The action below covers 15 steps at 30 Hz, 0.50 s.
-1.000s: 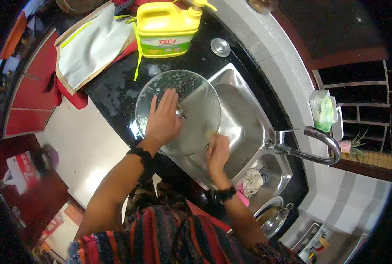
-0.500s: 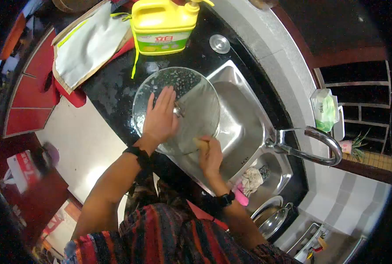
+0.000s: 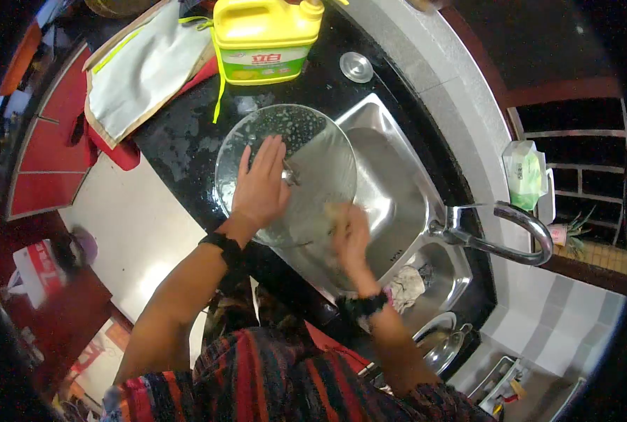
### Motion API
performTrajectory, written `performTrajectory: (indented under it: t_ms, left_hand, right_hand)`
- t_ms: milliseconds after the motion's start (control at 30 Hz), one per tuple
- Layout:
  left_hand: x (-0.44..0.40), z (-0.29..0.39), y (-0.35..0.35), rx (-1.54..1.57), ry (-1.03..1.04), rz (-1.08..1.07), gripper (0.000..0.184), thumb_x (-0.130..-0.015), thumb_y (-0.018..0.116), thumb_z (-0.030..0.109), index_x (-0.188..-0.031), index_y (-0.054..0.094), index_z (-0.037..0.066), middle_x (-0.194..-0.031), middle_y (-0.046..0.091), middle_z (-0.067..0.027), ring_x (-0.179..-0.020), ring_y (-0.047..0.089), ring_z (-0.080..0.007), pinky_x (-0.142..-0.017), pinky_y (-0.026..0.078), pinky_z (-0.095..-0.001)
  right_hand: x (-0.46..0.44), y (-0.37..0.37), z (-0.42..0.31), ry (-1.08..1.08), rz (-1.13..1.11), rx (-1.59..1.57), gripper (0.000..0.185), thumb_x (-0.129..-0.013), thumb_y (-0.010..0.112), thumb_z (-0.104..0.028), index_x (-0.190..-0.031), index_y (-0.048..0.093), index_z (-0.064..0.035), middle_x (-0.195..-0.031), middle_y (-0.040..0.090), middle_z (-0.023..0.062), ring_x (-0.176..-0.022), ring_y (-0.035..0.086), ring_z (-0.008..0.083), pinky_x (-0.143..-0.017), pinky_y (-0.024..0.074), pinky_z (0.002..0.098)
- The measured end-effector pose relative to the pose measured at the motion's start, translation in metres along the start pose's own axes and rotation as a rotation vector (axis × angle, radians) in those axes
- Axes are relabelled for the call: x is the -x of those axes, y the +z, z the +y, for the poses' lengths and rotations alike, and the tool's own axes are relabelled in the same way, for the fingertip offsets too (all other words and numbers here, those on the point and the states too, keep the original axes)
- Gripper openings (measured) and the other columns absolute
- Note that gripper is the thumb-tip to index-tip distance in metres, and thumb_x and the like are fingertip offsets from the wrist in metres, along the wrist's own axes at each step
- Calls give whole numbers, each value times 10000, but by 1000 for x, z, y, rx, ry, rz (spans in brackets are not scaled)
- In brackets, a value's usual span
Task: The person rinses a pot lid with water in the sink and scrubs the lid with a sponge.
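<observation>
- Left hand [image 3: 262,184]: lay flat on glass lid [image 3: 313,162], grip wide.
- Right hand [image 3: 352,232], blurred: grip held pale item [image 3: 337,211] near lid's edge.
- Sink [image 3: 401,172]: sat partly beneath lid.

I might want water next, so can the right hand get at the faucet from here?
Probably yes: only the sink basin appears to lie between the right hand and the faucet, though the blurred yellowish item it holds may need putting down.
</observation>
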State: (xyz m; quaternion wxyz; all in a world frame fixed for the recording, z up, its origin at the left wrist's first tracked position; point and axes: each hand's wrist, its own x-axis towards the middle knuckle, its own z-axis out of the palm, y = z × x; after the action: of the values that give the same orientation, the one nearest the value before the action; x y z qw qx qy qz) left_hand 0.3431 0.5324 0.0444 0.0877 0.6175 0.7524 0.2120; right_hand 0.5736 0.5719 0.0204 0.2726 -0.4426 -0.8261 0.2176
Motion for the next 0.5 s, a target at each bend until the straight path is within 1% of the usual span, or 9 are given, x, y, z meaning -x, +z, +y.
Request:
performTrajectory:
  t_ms: [33, 67, 100, 200, 233, 333, 400, 467, 500]
  left_hand:
    - [0, 1, 0, -6, 1, -4, 646, -790, 492, 144, -1391, 373, -61, -1508, 325, -173, -1429, 261, -299, -1171, 142, -498]
    - [-1, 1, 0, 0, 0, -3, 642, -791, 490, 141, -1390, 375, -62, -1509, 325, -171, -1430, 260, -298, -1171, 142, -497]
    - [1, 1, -1, 7, -1, -3, 638, -793, 487, 138, -1388, 377, -63, -1510, 325, -169, -1431, 259, -298, -1171, 142, -496]
    - [-1, 2, 0, -13, -12, -6, 644, -795, 487, 138, -1395, 368, -62, -1510, 324, -170, -1432, 257, -297, -1172, 140, -496]
    - [-5, 2, -2, -9, -8, 2, 644, -795, 487, 138, -1395, 368, -62, -1510, 324, -170, -1432, 257, -297, -1172, 140, -496]
    - [3, 4, 0, -9, -17, -37, 655, -794, 492, 141, -1403, 359, -57, -1518, 313, -166, -1435, 252, -291, -1172, 138, -497]
    - [-1, 1, 1, -39, -15, -35, 662, -789, 500, 138, -1404, 357, -59, -1525, 304, -163, -1438, 249, -290, -1173, 136, -498]
    - [-3, -1, 1, -43, -12, -27, 659, -794, 500, 141, -1406, 356, -57, -1528, 300, -162, -1439, 245, -290, -1173, 135, -496]
    - [-2, -1, 1, -40, -9, -25, 656, -800, 500, 143, -1408, 354, -56, -1530, 296, -161, -1441, 241, -291, -1174, 133, -494]
  right_hand:
    - [-29, 7, 12, 158, 120, -156, 121, -901, 544, -135, -914, 640, -64, -926, 628, 159, -895, 582, 364, -746, 464, 447]
    - [-66, -1, 23, 74, 47, 14, 161, -916, 541, -184, -905, 636, -56, -902, 619, 163, -877, 579, 369, -735, 456, 450]
    - [-93, 2, 26, 10, 84, -57, 197, -924, 532, -210, -895, 629, -40, -901, 616, 171, -853, 577, 372, -732, 453, 450]
    - [-67, -1, 22, 39, 57, 46, 180, -908, 560, -200, -897, 632, -35, -915, 626, 164, -874, 588, 371, -765, 464, 450]
    - [-30, 8, 23, 62, 174, -18, 163, -894, 582, -190, -914, 649, -44, -909, 639, 147, -906, 604, 362, -812, 474, 459]
    - [28, -8, -12, 81, 27, -65, 147, -882, 601, -162, -964, 658, -54, -900, 646, 130, -921, 621, 351, -825, 487, 463]
    - [15, -7, -16, -84, 12, -84, 125, -901, 558, -80, -889, 669, -26, -909, 647, 183, -889, 615, 324, -783, 484, 382]
    - [-38, 4, 8, 320, 98, -286, 124, -896, 565, -83, -907, 681, -41, -900, 650, 188, -888, 617, 322, -786, 480, 396]
    - [-82, 4, 20, 158, 76, -188, 115, -888, 571, -81, -906, 678, -42, -900, 650, 184, -882, 618, 324, -788, 479, 401]
